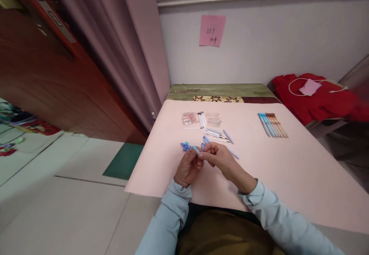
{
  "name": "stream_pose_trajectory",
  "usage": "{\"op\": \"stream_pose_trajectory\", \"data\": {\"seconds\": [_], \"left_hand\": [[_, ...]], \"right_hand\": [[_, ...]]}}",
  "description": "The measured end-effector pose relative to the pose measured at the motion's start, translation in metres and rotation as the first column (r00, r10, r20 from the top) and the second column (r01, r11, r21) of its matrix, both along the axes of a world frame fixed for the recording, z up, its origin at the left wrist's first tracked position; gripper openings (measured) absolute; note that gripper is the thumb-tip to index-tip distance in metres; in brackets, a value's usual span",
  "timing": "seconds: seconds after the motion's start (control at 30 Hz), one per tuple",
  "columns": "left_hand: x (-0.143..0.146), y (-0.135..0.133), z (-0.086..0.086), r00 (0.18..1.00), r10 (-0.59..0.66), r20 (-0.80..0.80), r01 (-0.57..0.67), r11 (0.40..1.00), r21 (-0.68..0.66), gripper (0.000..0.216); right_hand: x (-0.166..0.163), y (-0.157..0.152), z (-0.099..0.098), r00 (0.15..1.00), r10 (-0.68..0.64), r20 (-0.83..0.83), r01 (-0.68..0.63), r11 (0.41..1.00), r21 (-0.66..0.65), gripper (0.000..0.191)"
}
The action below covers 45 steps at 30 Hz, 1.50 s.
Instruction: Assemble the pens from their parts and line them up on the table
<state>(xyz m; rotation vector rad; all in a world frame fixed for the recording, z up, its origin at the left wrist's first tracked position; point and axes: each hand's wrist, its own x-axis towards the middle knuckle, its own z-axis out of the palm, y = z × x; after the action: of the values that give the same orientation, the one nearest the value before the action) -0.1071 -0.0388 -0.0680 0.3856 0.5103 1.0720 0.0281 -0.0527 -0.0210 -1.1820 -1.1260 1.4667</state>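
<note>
Left hand (pixel 188 167) and right hand (pixel 219 159) both pinch a blue pen (pixel 196 150) in their fingers, just above the pink table (pixel 288 162). The pink note (pixel 212 30) far back reads "357".

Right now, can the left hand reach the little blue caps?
Probably yes: the blue caps lie just past the left hand, nothing between, though its fingers are busy holding a pen piece.

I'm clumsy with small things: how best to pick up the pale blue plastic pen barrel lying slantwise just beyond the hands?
Probably pinch the pale blue plastic pen barrel at its middle, across its width, from above. It lies flat on the pink paper sheet, its right side free; thin white pen parts crowd its left.
</note>
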Motion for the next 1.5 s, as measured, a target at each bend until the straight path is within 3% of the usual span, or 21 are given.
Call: {"op": "stream_pose_trajectory", "data": {"seconds": [0.13,0.23,0.3,0.37,0.47,0.57,0.7,0.8,0.97,1.07,1.13,1.17,1.23,1.3,1.4,1.5], "left_hand": [[-0.002,0.005,0.002,0.983,0.178,0.055,-0.17,0.978,-0.124,0.008],[-0.005,0.01,0.005,0.948,0.305,0.09,-0.276,0.929,-0.245,0.015],[-0.006,0.011,0.007,0.942,0.32,0.102,-0.284,0.92,-0.269,0.019],[-0.005,0.012,0.008,0.95,0.295,0.106,-0.26,0.93,-0.261,0.021],[-0.003,0.011,0.008,0.96,0.256,0.11,-0.225,0.946,-0.234,0.019],[-0.002,0.011,0.007,0.965,0.246,0.095,-0.219,0.949,-0.226,0.013],[-0.002,0.012,0.007,0.966,0.251,0.064,-0.23,0.945,-0.233,0.011],[-0.002,0.012,0.007,0.96,0.274,0.054,-0.255,0.941,-0.223,0.01],[-0.001,0.012,0.006,0.962,0.255,0.101,-0.232,0.952,-0.199,0.007],[-0.003,0.012,0.003,0.97,0.222,0.098,-0.195,0.954,-0.227,0.004],[-0.004,0.011,0.002,0.971,0.22,0.093,-0.193,0.952,-0.239,0.004],[-0.005,0.011,0.001,0.972,0.218,0.092,-0.191,0.952,-0.238,0.004],[-0.005,0.01,0.001,0.976,0.201,0.086,-0.177,0.958,-0.227,0.005],[-0.004,0.009,0.001,0.982,0.171,0.076,-0.152,0.966,-0.209,0.007],[-0.003,0.008,0.003,0.988,0.144,0.058,-0.132,0.977,-0.168,0.01],[-0.002,0.006,0.006,0.99,0.128,0.057,-0.122,0.988,-0.099,0.011]], "right_hand": [[0.009,0.007,-0.001,1.0,-0.023,0.021,0.021,0.995,0.093,0.04],[0.037,0.022,-0.003,0.955,-0.21,0.208,0.162,0.961,0.226,0.035],[0.058,0.034,-0.008,0.842,-0.348,0.413,0.232,0.924,0.304,0.03],[0.074,0.044,-0.015,0.673,-0.407,0.618,0.217,0.907,0.361,0.023],[0.079,0.054,-0.024,0.47,-0.367,0.803,0.084,0.924,0.373,0.018],[0.066,0.064,-0.026,0.362,-0.296,0.884,-0.055,0.94,0.337,0.019],[0.044,0.081,-0.022,0.228,-0.176,0.958,-0.047,0.981,0.191,0.025],[0.034,0.091,-0.02,0.16,-0.113,0.981,-0.019,0.993,0.118,0.029],[0.028,0.098,-0.019,0.127,-0.085,0.988,0.018,0.996,0.084,0.026],[0.031,0.095,-0.016,0.153,-0.121,0.981,0.023,0.993,0.118,0.022],[0.035,0.086,-0.012,0.258,-0.215,0.942,0.046,0.977,0.21,0.019],[0.036,0.079,-0.01,0.358,-0.276,0.892,0.073,0.961,0.268,0.018],[0.036,0.062,-0.004,0.649,-0.355,0.673,0.137,0.924,0.356,0.019],[0.031,0.044,0.0,0.875,-0.318,0.365,0.201,0.925,0.324,0.024],[0.017,0.022,0.002,0.967,-0.225,0.12,0.182,0.939,0.292,0.025],[0.005,0.013,0.0,0.977,-0.193,0.089,0.148,0.919,0.366,0.02]]}}
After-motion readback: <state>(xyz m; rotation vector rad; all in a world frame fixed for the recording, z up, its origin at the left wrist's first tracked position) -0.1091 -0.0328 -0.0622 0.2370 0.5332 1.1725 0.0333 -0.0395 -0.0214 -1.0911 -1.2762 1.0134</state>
